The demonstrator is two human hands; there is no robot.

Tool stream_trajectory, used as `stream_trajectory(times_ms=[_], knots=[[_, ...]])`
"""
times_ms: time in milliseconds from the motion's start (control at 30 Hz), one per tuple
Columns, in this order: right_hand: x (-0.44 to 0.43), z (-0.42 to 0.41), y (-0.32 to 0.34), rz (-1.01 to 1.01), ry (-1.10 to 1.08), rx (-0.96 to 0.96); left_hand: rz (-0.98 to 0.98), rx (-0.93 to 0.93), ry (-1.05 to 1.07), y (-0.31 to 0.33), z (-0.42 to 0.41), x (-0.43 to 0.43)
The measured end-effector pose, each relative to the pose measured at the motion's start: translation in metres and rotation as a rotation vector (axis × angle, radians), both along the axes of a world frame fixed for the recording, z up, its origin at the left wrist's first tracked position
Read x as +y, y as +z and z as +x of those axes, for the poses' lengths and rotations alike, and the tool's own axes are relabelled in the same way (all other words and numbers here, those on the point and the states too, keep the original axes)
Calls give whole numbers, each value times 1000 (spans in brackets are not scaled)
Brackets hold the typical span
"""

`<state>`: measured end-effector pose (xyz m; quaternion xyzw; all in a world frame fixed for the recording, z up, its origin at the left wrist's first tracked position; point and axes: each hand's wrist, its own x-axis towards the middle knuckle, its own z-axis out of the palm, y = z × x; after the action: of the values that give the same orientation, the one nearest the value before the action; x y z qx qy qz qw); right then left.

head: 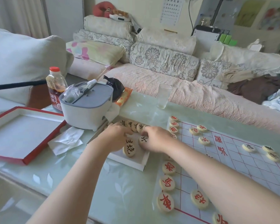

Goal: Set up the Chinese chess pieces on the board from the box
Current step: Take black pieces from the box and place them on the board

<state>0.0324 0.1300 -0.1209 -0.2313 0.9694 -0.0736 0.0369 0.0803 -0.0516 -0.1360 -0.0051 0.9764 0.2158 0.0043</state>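
Chess pieces (129, 150), black-lettered, head view: the unplaced lot lies loose in the white box (129, 162), which sits on the table (87, 183) just left of the board (249, 172). Red pieces (167, 182) already stand in a column down the board's near-left edge, with more on inner points; a few black ones (248, 147) sit at the far-right side, so that side looks mostly unfilled. Your left hand (115, 136) is down in the box with its fingertips hidden among the pieces; whether it grasps one cannot be told. Your right hand (157, 138) curls its fingers and thumb round one black-lettered piece (143, 140) at the box's right side. Advice for this step: take one piece per hand, read its character before lifting, clear the box wall, and carry it high over the red column so your forearm does not sweep those pieces off their points. Surroundings: a red-edged lid (23, 135) lies well to the left; a crumpled tissue (66, 139) lies between lid and box; a white and grey container (87, 107) stands touching or just beside the box's far corner, crowding your left hand's reach; a bottle (55, 84) stands behind it; an empty glass (164, 96) stands near the table's far edge, apart from the board.
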Motion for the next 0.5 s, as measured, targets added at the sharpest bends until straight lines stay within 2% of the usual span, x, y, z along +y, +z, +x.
stream_trajectory(times_ms=[167, 333, 500], knots=[[11, 10, 0, -110, 49, -1, -123, -41, -10, 0, 3, 4], [20, 18, -1, -238, 50, -1, -60, -11, -10, 3, 12, 5], [29, 28, -1, -379, 33, 1, 30, 96, 92, 24, 20, 14]])
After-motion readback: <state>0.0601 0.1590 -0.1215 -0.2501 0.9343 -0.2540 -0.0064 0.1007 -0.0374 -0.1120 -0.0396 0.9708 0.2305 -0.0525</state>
